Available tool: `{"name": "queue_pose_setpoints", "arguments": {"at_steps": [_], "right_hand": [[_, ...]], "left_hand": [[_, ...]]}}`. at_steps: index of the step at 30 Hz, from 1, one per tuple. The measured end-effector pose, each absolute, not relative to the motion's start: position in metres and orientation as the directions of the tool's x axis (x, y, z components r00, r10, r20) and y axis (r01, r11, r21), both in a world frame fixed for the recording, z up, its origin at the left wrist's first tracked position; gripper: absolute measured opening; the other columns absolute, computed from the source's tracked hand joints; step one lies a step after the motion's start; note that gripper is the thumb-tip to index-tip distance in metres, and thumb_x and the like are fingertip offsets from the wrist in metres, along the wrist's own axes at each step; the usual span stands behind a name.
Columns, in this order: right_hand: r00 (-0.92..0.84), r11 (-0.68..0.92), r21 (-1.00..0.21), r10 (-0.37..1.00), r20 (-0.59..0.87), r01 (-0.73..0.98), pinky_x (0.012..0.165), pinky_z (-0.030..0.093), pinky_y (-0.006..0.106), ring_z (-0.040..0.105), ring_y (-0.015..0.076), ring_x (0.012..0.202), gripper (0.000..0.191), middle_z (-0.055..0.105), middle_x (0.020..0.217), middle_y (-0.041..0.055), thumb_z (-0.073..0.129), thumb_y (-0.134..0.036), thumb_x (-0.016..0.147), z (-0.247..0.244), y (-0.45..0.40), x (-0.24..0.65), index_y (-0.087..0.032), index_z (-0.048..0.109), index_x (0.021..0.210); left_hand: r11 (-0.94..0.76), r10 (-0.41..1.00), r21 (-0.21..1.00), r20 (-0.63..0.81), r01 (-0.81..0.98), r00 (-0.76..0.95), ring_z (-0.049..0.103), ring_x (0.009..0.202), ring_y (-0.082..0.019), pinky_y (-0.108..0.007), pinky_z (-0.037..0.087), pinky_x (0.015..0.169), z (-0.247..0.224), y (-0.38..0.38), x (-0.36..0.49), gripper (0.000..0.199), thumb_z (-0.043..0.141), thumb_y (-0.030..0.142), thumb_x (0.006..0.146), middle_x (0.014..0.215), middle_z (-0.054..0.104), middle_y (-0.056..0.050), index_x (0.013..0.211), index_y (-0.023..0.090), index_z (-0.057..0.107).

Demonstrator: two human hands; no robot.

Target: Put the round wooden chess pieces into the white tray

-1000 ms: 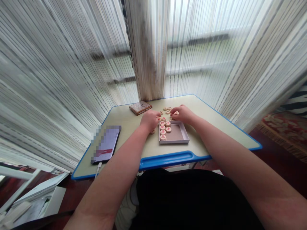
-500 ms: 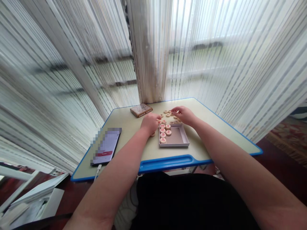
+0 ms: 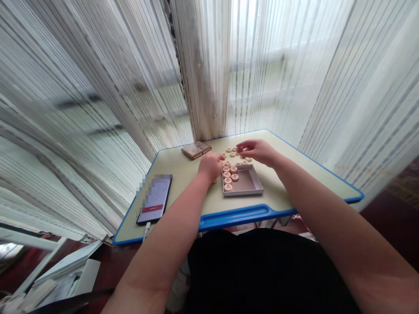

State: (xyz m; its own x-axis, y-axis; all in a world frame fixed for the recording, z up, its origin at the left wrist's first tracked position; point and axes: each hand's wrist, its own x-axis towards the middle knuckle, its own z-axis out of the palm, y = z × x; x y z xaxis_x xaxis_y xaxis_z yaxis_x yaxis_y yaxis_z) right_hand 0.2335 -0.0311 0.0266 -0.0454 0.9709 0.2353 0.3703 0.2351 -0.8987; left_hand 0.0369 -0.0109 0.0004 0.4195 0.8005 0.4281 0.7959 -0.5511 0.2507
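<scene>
the shallow box [image 3: 244, 192] is open, with pale walls and a brown bottom. inside, six round pieces [image 3: 235, 177] show red signs upward, four in the left column, two beside it. loose pieces [image 3: 232, 154] lie beyond the far wall, and one reddish-marked piece [image 3: 240, 149] is held there

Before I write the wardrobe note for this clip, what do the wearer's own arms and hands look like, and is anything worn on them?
Both the left hand and right hand are ungloved. The forearms are bare, with no sleeves, watch or bracelet visible. Rings are too small to rule out. Black clothing shows between the arms.
</scene>
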Motion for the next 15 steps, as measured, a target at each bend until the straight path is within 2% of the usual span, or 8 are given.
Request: {"name": "queue_pose_setpoints", "arguments": {"at_steps": [4,9,15], "right_hand": [[-0.106,0.268,-0.872,0.964,0.246,0.409,0.061,0.053,0.025,0.060,0.0108,0.060,0.026,0.069,0.073,0.0028,0.068,-0.013,0.065,0.023,-0.033,0.228,-0.015,0.070,0.090],[-0.153,0.253,-0.878,0.966,0.207,0.406,0.062,0.054,0.027,0.062,0.0121,0.063,0.020,0.069,0.075,0.0038,0.069,-0.014,0.065,0.012,-0.033,0.219,-0.014,0.068,0.085],[-0.112,0.130,-0.972,0.988,0.109,0.197,0.068,0.056,0.030,0.064,0.0131,0.068,0.023,0.069,0.074,0.0032,0.074,-0.014,0.063,0.013,-0.037,0.216,-0.015,0.067,0.084]], "left_hand": [[-0.569,0.784,0.257,0.455,0.781,0.421,0.057,0.094,-0.019,-0.032,0.044,0.091,0.001,-0.012,0.039,0.034,0.042,0.007,0.072,0.093,0.070,-0.005,0.088,0.017,0.071],[-0.609,0.756,0.279,0.486,0.742,0.437,0.057,0.093,-0.019,-0.032,0.044,0.091,0.002,-0.017,0.041,0.028,0.046,0.013,0.075,0.094,0.070,-0.005,0.089,0.017,0.070],[-0.685,0.695,0.285,0.532,0.670,0.484,0.057,0.091,-0.019,-0.032,0.044,0.089,0.004,-0.023,0.042,0.021,0.056,0.028,0.077,0.095,0.070,-0.005,0.092,0.018,0.068]]}}
